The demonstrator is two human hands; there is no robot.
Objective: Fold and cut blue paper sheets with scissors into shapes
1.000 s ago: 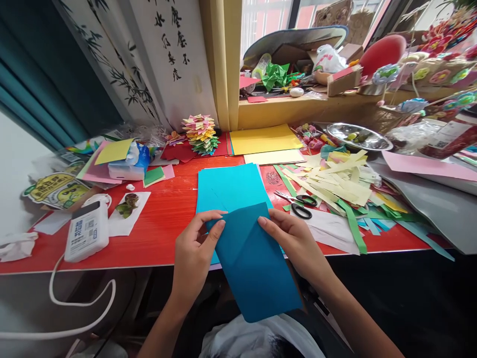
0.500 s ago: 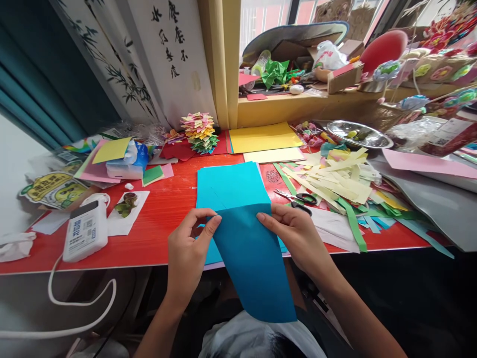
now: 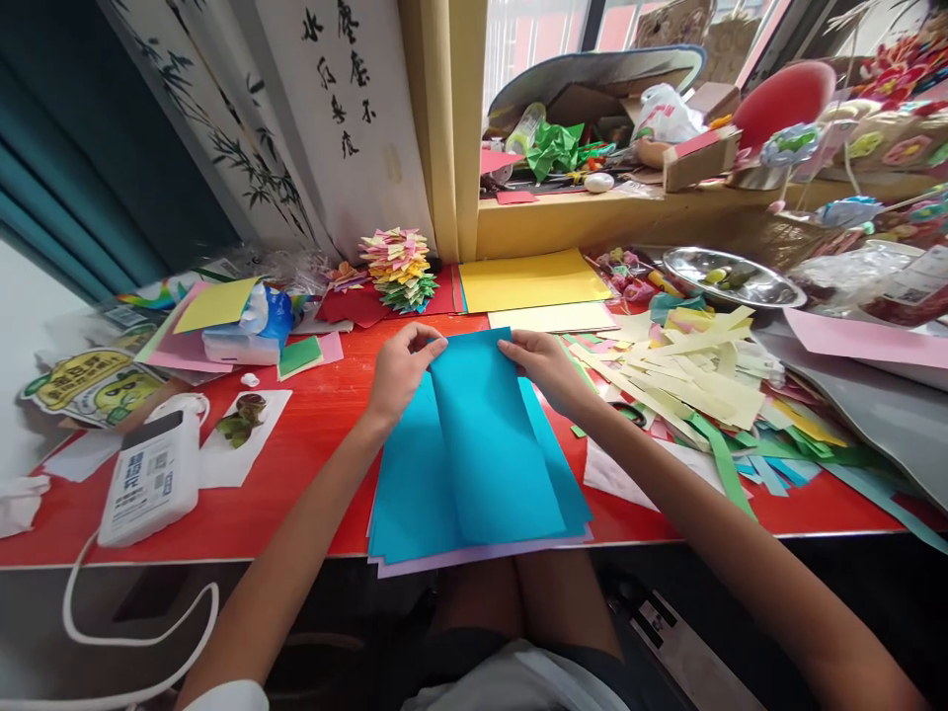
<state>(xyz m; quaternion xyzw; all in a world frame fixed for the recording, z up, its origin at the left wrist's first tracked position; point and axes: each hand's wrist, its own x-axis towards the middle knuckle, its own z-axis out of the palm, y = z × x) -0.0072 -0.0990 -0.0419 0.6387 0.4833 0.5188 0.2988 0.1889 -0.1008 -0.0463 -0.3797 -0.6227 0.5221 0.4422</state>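
A blue paper strip hangs from my two hands over a stack of blue sheets. My left hand pinches its upper left corner between thumb and fingers. At the upper right corner, my right hand grips it the same way. The strip's lower end lies over the front part of the stack, and lilac paper shows beneath at the table's front edge.
Pale paper strips are heaped on the right, partly around scissors. A white power bank with a cable sits at the left. Behind are a folded-paper tower, yellow paper and a metal bowl.
Both hands have moved away from me, carrying the strip from over the table's front edge onto the stack. The view has shifted slightly.
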